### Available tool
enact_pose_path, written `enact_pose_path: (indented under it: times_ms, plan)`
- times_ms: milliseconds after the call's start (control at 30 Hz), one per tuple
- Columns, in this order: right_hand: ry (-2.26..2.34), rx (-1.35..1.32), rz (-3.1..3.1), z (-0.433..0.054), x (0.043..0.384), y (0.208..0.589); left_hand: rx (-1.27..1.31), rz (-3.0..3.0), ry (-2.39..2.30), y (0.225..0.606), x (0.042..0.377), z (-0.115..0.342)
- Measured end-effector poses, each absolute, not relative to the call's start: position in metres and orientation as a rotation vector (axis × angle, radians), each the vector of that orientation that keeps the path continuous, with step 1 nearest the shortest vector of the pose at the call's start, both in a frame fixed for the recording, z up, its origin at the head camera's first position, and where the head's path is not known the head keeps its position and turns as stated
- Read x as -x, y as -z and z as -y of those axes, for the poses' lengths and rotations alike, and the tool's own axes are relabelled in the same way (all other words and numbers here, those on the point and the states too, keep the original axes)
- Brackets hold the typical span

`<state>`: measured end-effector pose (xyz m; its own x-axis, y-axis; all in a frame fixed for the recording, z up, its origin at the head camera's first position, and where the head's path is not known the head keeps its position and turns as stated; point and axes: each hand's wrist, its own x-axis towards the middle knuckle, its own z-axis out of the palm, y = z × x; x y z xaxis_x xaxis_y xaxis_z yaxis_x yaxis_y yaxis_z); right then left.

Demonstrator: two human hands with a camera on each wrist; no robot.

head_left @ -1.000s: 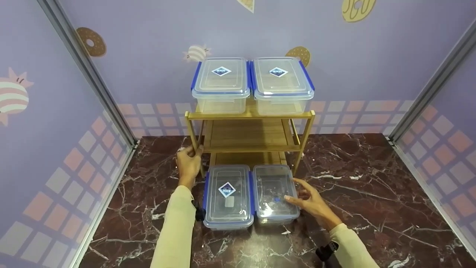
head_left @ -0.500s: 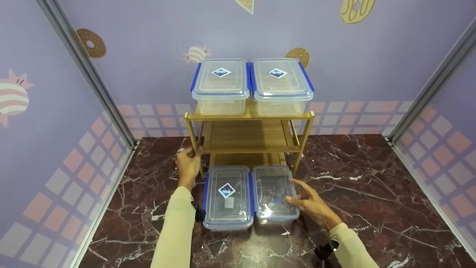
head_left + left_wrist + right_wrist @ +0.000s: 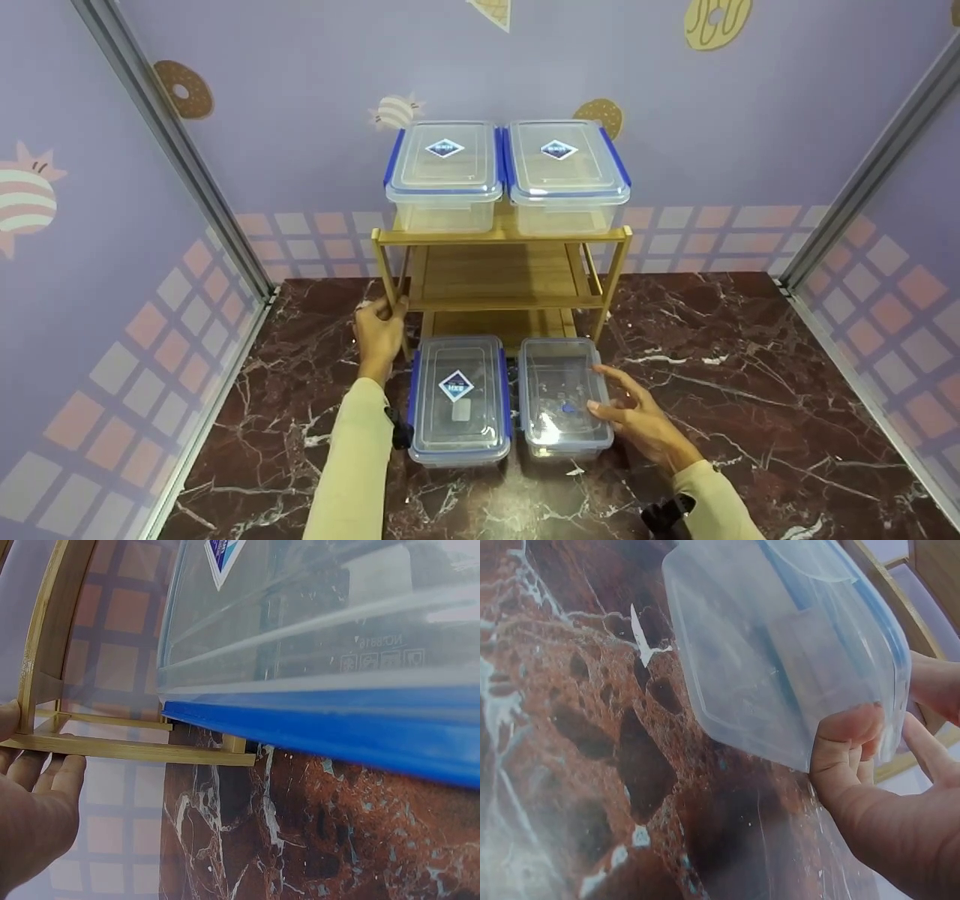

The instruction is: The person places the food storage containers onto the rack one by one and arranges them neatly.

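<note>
In the head view a small wooden shelf rack [image 3: 502, 302] stands against the back wall. My left hand [image 3: 379, 337] grips its front left leg; in the left wrist view the fingers [image 3: 69, 778] come up under a wooden rail. Two clear plastic food containers stand in front of the rack. The left container [image 3: 459, 427] has a blue-edged lid and a diamond sticker. My right hand [image 3: 641, 421] holds the right container [image 3: 559, 375] by its right side, the thumb toward the lid's edge. A narrow gap lies between the two containers.
On the rack's top shelf sit two more lidded containers, a left one [image 3: 446, 172] and a right one [image 3: 566, 172], side by side. The dark red marble-patterned surface [image 3: 750, 390] spreads around everything. Patterned walls [image 3: 675, 135] enclose the back and both sides.
The right container has shifted slightly right and toward me with my right hand, opening a gap beside the left container. My left hand stays on the rack leg.
</note>
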<state>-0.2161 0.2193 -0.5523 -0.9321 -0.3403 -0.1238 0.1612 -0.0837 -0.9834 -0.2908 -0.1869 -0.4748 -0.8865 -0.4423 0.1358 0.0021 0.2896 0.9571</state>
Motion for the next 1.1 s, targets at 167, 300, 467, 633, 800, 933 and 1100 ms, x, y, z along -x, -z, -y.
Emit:
enact_pose_path:
  times_ms: [167,300,467,633,800,933,1100]
  plan:
    - [2.108,0.169,-1.850,-0.224,0.210,0.552,-0.409,2.189,1.586,0.476,0.290,0.187]
    - [2.141,0.144,-1.831,-0.229,0.203,0.551,-0.420,2.192,1.569,0.477,0.290,0.187]
    - [2.192,0.131,-1.791,-0.234,0.192,0.547,-0.431,2.193,1.588,0.478,0.288,0.188]
    - [2.234,0.164,-1.748,-0.238,0.180,0.539,-0.428,2.186,1.622,0.478,0.288,0.187]
    - [2.232,0.193,-1.769,-0.237,0.171,0.527,-0.440,2.206,1.598,0.479,0.289,0.188]
    - [2.258,0.208,-1.763,-0.233,0.168,0.516,-0.436,2.205,1.584,0.477,0.290,0.188]
    - [2.262,0.287,-1.745,-0.226,0.168,0.505,-0.432,2.201,1.579,0.477,0.291,0.187]
